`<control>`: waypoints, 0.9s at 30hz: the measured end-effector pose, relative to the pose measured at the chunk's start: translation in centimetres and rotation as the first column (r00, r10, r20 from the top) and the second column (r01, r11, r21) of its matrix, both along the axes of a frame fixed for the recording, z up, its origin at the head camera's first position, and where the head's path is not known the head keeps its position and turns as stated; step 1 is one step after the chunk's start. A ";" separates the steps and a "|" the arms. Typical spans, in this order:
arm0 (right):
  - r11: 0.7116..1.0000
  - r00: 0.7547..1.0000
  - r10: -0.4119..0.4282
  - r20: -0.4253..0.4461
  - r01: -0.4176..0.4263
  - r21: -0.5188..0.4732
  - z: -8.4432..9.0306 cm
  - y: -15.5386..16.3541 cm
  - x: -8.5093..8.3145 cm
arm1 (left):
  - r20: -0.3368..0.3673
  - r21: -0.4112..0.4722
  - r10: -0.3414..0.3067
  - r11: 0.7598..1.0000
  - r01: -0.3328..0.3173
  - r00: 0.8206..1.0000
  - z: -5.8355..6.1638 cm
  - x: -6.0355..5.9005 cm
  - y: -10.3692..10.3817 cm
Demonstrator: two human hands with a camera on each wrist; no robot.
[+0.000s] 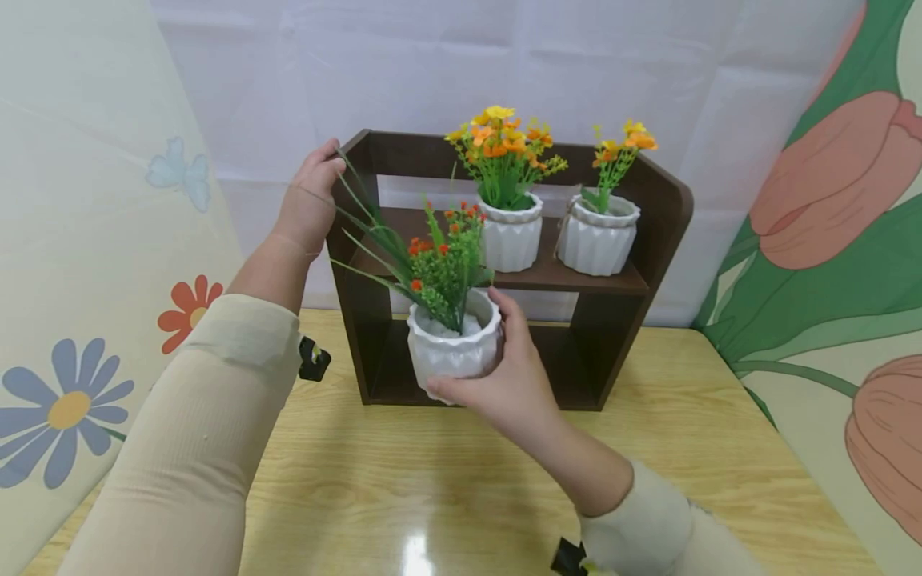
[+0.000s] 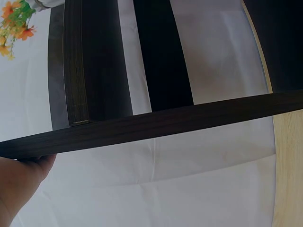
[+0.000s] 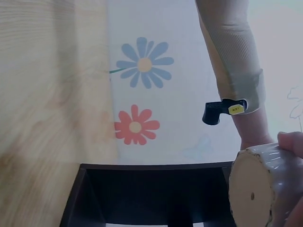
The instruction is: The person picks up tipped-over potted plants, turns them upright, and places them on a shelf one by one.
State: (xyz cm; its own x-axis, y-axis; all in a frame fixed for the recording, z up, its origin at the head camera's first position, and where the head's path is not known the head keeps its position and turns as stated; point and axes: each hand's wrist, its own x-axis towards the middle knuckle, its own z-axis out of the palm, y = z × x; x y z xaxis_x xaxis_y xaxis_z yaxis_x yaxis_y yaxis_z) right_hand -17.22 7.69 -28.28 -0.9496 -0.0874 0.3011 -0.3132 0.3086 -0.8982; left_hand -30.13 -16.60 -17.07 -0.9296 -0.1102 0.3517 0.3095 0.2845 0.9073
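My right hand [image 1: 507,376] grips a white fluted flowerpot [image 1: 455,352] with red flowers [image 1: 450,240] and long green blades, held in front of the shelf's left half. The pot's flat base [image 3: 252,191], with a small hole, faces the right wrist camera. At the upper left of the dark brown shelf [image 1: 648,232], my left hand [image 1: 310,196] holds the edge of the side panel [image 2: 142,130]. Its fingertips are partly hidden behind that panel in the left wrist view. Two more white pots, one with an orange bunch [image 1: 510,240] and one sparser [image 1: 599,240], stand on the middle board.
The shelf stands on a light wooden table [image 1: 403,480] against a white cloth backdrop [image 1: 576,64]. Walls printed with flowers flank the table, blue and red ones on the left [image 1: 68,412] and tulips on the right [image 1: 828,184]. Small black cameras [image 1: 313,358] sit at both wrists.
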 end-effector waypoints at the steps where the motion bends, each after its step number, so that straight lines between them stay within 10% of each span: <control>1: 1.000 1.000 0.002 -0.001 -0.002 -0.002 0.3 -0.1 -0.1 | -0.003 -0.007 -0.002 1.000 0.002 1.000 0.0 0.0 0.0; 27: 0.998 0.997 0.017 -0.079 -0.021 -0.059 4.9 -3.5 -3.5 | -0.028 -0.092 0.086 0.992 -0.089 0.996 0.1 0.0 -0.1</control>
State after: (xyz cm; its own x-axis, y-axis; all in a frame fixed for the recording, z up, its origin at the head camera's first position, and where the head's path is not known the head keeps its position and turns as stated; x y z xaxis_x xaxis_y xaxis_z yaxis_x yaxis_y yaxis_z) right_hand -20.76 4.18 -23.39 -0.9211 -0.0849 0.3801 -0.3890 0.2485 -0.8871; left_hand -30.15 -16.66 -16.98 -0.9091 -0.1566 0.3859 0.3008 0.3939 0.8685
